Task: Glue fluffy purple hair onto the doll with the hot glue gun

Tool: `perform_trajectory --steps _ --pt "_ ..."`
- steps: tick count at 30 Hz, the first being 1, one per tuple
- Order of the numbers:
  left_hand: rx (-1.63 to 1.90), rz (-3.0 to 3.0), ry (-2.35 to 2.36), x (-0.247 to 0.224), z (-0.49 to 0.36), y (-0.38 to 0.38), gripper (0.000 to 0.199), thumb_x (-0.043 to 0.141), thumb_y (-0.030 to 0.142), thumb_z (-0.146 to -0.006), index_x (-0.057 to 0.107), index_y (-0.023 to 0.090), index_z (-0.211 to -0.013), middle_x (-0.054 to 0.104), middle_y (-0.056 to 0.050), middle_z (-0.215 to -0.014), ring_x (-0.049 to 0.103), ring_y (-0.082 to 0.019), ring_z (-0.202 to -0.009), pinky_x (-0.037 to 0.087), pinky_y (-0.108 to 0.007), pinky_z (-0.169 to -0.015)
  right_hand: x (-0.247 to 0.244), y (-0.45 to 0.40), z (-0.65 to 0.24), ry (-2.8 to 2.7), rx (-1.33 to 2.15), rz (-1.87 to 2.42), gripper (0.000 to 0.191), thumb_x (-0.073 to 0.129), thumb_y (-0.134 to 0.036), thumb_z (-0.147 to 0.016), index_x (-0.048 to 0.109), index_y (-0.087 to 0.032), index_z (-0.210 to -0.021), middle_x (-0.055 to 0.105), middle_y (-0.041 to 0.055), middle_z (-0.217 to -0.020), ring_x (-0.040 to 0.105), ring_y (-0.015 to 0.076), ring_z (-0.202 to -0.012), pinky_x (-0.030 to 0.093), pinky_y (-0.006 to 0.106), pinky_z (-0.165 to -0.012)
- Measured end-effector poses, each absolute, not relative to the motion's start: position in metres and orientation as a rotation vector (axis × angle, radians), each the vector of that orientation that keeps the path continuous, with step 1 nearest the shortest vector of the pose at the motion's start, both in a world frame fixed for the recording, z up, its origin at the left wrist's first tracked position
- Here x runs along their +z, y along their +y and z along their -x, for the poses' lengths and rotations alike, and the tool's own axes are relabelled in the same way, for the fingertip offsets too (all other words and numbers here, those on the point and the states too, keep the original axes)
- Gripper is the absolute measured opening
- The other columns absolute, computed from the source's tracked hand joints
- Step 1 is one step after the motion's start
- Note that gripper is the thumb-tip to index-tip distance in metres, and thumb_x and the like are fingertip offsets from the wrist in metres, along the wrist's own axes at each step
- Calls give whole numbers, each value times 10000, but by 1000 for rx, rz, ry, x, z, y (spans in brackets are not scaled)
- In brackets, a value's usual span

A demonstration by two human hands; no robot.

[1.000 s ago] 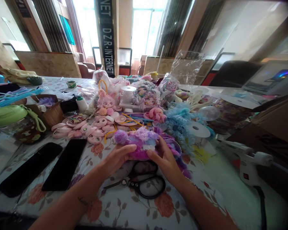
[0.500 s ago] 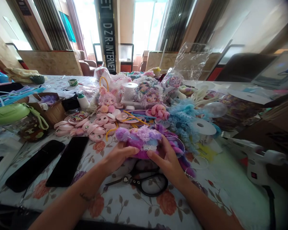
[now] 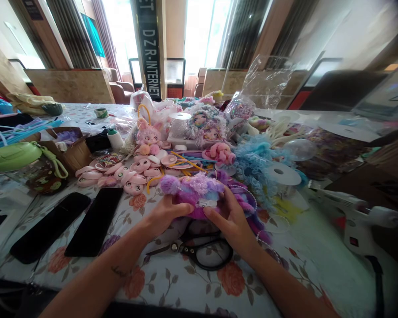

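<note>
My left hand (image 3: pixel 166 214) and my right hand (image 3: pixel 234 221) grip a fluffy purple plush piece (image 3: pixel 195 190) from both sides, thumbs on its near face. It has pink and blue patches, a lilac curly top and a pompom at its left end. A small whitish strip (image 3: pixel 209 203) sits on the near face, by my right thumb tip. Purple yarn (image 3: pixel 260 236) with a bead string trails to the right, behind my right hand. Black-handled scissors (image 3: pixel 215 258) lie on the flowered cloth just below my hands. My other fingers are mostly hidden behind the plush.
Pink doll faces (image 3: pixel 134 182) lie in a heap beyond my left hand. Blue curly yarn (image 3: pixel 255 159) and a white spool (image 3: pixel 283 173) are to the right, with a glue gun (image 3: pixel 358 221) farther right. Two black phone-like slabs (image 3: pixel 94 221) rest at left.
Both hands keep their hold on the plush piece in nearly the same place. The view has shifted very slightly.
</note>
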State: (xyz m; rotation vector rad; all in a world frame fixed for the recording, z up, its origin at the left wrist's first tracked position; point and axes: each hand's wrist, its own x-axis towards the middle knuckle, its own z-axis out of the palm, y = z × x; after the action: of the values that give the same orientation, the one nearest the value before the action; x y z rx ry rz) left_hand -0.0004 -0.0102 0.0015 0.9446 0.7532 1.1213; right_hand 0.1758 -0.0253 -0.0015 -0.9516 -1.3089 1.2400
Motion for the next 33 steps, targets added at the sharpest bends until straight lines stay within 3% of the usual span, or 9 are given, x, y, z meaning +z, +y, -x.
perform_trajectory --steps 4,8,13,19,28,33 --pt "1145 -994 822 -5 1 -8 401 817 216 -652 743 221 -1046 760 -38 -984 655 -250 -920 502 -317 -830 -3 -27 -175 -1336 1218 971 590 754 -479 -805 482 -270 -1285 648 85 -1334 637 288 -1206 523 431 -1050" --pt "1173 -1008 916 -5 0 -9 341 813 199 -636 749 207 -970 744 -35 -900 639 -244 -870 494 -315 -792 -3 -28 -174 -1333 1180 984 545 755 -461 -807 510 -266 -1253 670 79 -1303 658 287 -1172 540 432 -1030" --pt "1261 -1001 941 -3 -3 -11 428 791 107 -605 736 210 -1018 716 -4 -791 626 -228 -819 480 -289 -742 -6 -29 -173 -1344 1130 1016 589 754 -478 -800 494 -261 -1283 698 85 -1256 681 292 -1132 561 443 -996" --pt "1114 -947 843 -4 -2 -11 476 782 232 -646 707 205 -1116 757 -47 -982 653 -288 -1023 498 -345 -876 -7 -27 -174 -1345 1120 1012 618 775 -467 -781 484 -256 -1284 680 98 -1258 677 290 -1126 557 446 -1001" --pt "1049 -962 824 -5 12 -5 524 824 230 -651 717 240 -1163 768 -37 -982 657 -287 -1023 500 -344 -877 -11 -25 -174 -1356 1105 1050 728 811 -488 -735 433 -260 -1314 660 114 -1273 655 308 -1163 564 448 -986" --pt "1116 -941 824 -1 6 -6 494 804 199 -635 723 240 -1121 754 -27 -947 667 -254 -896 509 -325 -787 -13 -25 -174 -1346 1108 1049 742 814 -483 -733 420 -263 -1322 666 112 -1252 663 306 -1142 564 456 -982"
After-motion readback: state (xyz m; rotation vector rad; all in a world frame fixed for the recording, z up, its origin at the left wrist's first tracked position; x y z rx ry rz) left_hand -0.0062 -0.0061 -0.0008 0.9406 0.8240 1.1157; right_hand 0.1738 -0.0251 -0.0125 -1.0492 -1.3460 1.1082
